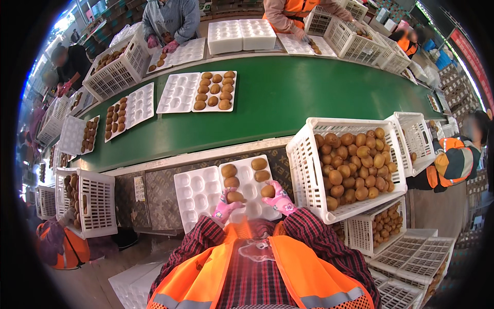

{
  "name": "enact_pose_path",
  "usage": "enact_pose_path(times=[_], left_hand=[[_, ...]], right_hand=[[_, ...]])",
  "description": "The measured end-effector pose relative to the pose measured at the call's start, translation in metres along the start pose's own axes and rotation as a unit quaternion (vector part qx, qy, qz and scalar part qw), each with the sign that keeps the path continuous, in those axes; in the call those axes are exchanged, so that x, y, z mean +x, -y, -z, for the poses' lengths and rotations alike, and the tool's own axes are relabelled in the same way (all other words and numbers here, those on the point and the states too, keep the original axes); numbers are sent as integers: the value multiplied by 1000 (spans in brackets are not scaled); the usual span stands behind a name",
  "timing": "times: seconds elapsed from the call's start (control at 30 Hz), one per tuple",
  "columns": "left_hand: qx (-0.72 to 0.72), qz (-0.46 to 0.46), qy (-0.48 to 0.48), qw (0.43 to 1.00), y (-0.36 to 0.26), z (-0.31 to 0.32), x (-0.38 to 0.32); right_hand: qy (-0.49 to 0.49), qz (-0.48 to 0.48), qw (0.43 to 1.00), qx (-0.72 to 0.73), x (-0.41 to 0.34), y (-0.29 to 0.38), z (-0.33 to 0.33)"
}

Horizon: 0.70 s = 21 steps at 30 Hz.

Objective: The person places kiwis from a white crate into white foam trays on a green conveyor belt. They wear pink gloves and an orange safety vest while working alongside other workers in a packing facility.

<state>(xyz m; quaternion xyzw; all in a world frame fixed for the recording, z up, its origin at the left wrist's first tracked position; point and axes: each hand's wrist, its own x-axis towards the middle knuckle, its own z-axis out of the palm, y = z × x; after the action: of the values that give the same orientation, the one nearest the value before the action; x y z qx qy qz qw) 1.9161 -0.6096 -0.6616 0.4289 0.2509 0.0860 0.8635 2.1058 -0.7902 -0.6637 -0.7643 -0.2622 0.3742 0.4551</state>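
Note:
A white foam fruit tray [198, 193] in two halves lies before me; its left half is bare. In the right half, kiwifruit [259, 163] sit in cups of the left and right columns. My left hand [226, 204], in a pink flowered glove, has its fingers around a kiwifruit [235, 197] at the left column. My right hand [278, 199], gloved alike, grips another kiwifruit [268, 191] at the right column, below two others. Right of the tray, a white plastic crate [299, 166] heaped with kiwifruit stands tilted.
Beyond the work ledge runs a green conveyor belt [270, 92] with part-filled trays [175, 92]. Another kiwifruit crate [96, 201] stands left; stacked crates [417, 255] are at lower right. Foam trays [135, 286] lie at lower left. Several people work around the belt.

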Motion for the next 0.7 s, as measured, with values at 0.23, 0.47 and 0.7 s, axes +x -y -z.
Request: enact_pose_path(times=[0.23,0.47,0.7], left_hand=[[361,-99,-142,917,18,6,11],[639,-194,-165,726,-3,-3,4],[773,-192,-84,599,26,6,27]], right_hand=[[-149,39,934,-323,12,1,-15],[-106,44,933,-342,12,3,-17],[-234,318,906,-150,-105,152,75]])
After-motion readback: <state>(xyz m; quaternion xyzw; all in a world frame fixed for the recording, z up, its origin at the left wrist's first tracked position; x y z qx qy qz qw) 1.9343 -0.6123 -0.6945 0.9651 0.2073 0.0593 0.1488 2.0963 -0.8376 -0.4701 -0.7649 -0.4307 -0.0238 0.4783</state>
